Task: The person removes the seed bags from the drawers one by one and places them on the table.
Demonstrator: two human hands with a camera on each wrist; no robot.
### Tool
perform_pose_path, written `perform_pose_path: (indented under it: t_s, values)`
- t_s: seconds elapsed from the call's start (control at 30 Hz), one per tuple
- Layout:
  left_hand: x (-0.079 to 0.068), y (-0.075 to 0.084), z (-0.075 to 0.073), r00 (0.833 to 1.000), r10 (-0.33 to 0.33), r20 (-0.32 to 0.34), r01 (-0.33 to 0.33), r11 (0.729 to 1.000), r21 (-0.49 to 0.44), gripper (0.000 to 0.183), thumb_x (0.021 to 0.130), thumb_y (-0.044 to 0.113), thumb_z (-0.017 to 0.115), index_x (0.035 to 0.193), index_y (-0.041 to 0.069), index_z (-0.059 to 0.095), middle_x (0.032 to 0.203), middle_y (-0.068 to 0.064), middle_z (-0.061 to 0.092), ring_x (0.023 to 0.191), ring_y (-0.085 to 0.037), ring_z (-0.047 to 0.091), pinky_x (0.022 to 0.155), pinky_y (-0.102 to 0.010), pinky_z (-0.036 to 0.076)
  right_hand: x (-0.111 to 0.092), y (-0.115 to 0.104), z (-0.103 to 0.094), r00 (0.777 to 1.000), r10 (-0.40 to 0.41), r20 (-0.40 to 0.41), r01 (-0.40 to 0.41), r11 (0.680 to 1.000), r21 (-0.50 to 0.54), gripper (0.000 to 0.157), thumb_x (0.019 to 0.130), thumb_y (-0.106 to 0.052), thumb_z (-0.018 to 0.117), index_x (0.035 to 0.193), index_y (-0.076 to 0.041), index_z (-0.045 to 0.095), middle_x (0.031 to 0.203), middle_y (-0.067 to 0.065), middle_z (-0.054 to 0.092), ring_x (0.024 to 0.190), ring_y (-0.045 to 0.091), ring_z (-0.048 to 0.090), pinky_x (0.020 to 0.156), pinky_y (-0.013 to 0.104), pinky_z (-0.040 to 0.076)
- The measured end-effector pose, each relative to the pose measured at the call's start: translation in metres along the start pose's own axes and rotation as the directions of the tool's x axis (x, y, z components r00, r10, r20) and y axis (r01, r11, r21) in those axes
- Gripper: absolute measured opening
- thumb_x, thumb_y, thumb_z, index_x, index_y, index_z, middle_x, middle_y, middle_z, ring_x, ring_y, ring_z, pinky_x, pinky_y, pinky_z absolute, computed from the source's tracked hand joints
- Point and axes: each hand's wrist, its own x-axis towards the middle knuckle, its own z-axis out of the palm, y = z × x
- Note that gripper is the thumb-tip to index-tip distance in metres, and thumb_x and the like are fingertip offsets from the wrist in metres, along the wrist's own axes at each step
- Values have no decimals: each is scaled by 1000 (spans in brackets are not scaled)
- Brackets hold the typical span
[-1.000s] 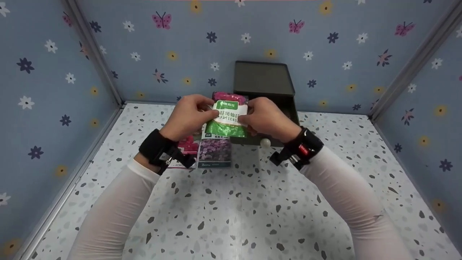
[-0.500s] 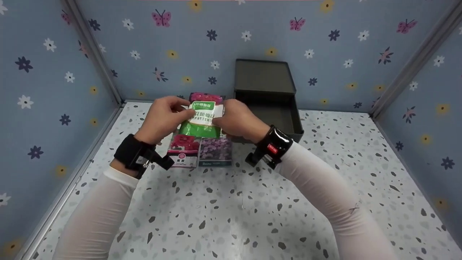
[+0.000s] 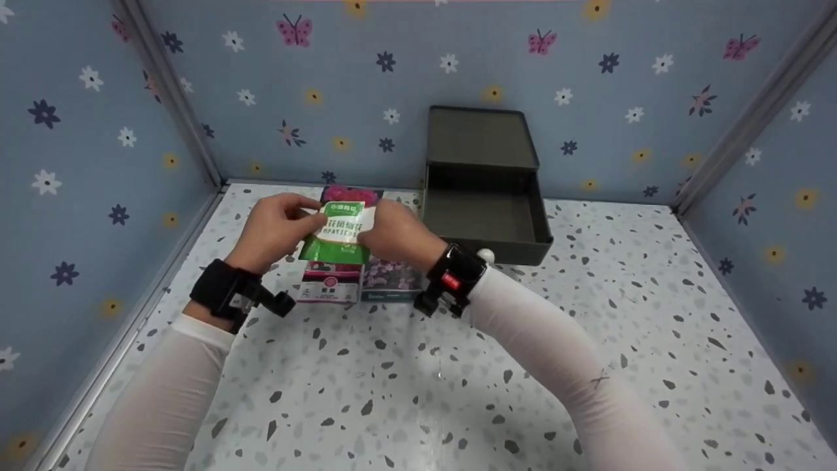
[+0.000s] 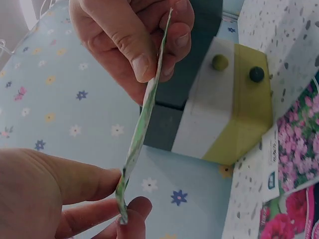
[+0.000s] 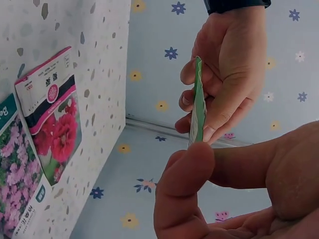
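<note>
Both hands hold a green and white seed packet (image 3: 343, 229) up above the tabletop, its lettered face towards the head camera and pink blooms showing at its top. My left hand (image 3: 271, 232) pinches its left edge between thumb and fingers. The right hand (image 3: 400, 235) grips the opposite edge. Seen edge-on in the left wrist view, the packet (image 4: 142, 122) is thin and slightly bent. Below it on the table lie a seed packet with red flowers (image 3: 330, 288) and one with purple flowers (image 3: 395, 278), side by side, their upper parts hidden.
A dark olive box (image 3: 487, 216) stands against the back wall, right of the hands, its lid (image 3: 482, 136) raised. A pale round knob (image 3: 485, 255) sits on its front. The left wrist view shows its white and yellow front (image 4: 234, 104). Flowered panels enclose the speckled tabletop (image 3: 405, 386).
Both hands have carried the green and white packet leftwards, away from the box and over the red-flowered packet, and lowered it slightly. The box interior has come into view.
</note>
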Motion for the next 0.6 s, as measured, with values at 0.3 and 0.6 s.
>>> perform_pose_path:
  t_s: [0.3, 0.6]
  values:
    - [-4, -36, 3, 997, -69, 18, 68, 996, 54, 44, 109, 28, 73, 142, -1, 71, 102, -14, 76, 83, -24, 70, 67, -32, 55, 16, 18, 40, 993, -120, -3, 120, 992, 34, 34, 99, 3, 71, 132, -5, 74, 107, 4, 74, 78, 15, 66, 63, 27, 56]
    - [-8, -74, 4, 992, -128, -10, 128, 986, 105, 44, 109, 25, 73, 142, -3, 71, 113, -23, 76, 95, -38, 71, 73, -36, 53, 41, 34, 86, 993, -99, -57, 107, 979, 174, 36, 99, 1, 76, 134, -2, 70, 110, 6, 77, 86, 16, 70, 70, 27, 58]
